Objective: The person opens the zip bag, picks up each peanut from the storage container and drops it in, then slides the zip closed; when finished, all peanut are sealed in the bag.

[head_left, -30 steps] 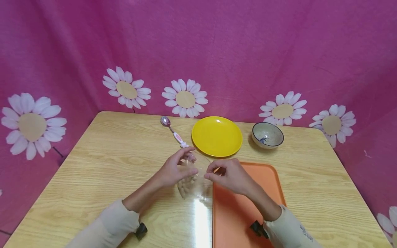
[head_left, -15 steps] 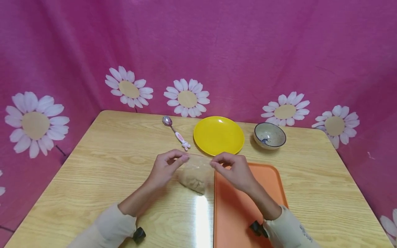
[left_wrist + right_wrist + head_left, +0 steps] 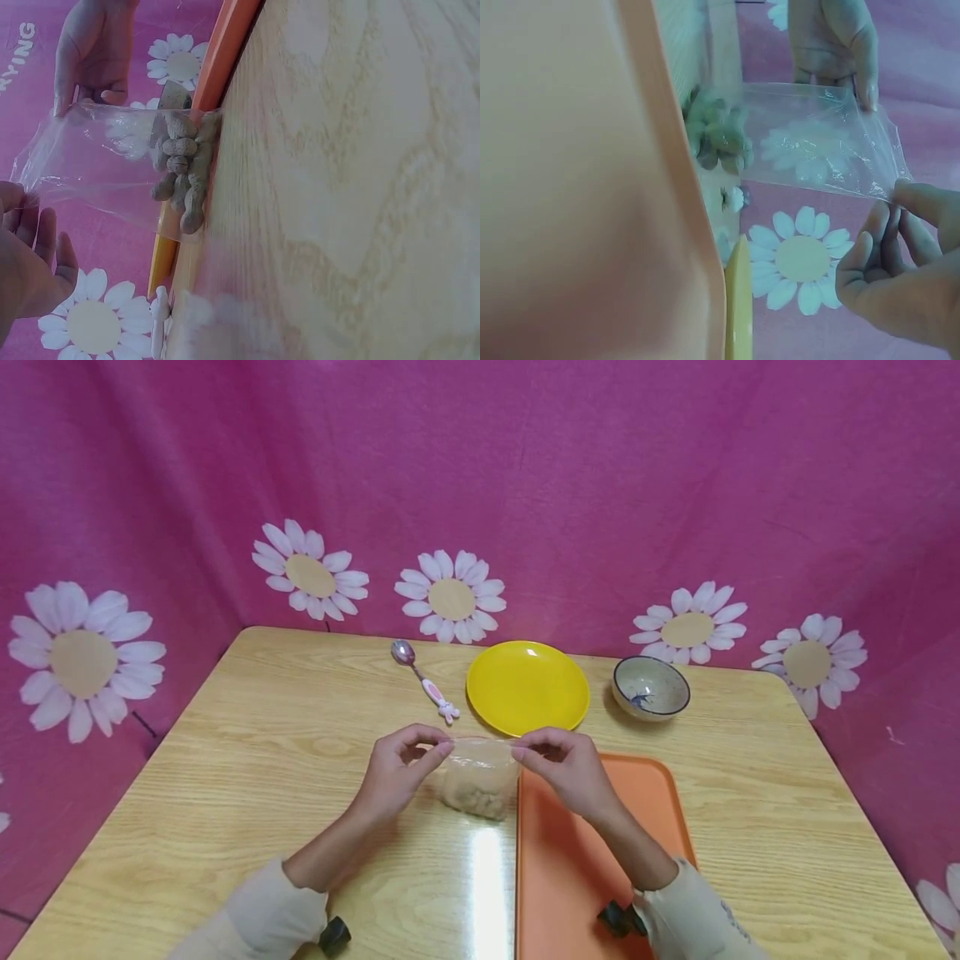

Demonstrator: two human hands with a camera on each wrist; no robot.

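Observation:
A clear plastic bag hangs stretched between both hands above the table, left of the orange tray. Whole peanuts in their shells are gathered at its bottom. My left hand pinches the left top corner between thumb and fingers. The opposite top corner is pinched by my right hand. In the left wrist view the left hand is at the lower left. The right wrist view shows the right hand at the lower right, with the bag's film drawn taut between the hands.
An orange tray lies under the right forearm. Beyond the hands are a yellow plate, a spoon with a rabbit handle, and a patterned bowl. A pink flowered cloth stands behind the wooden table.
One second ago the hands were lower and the left was more open around the bag. Both hands now pinch the top corners, and the bag is spread wider between them.

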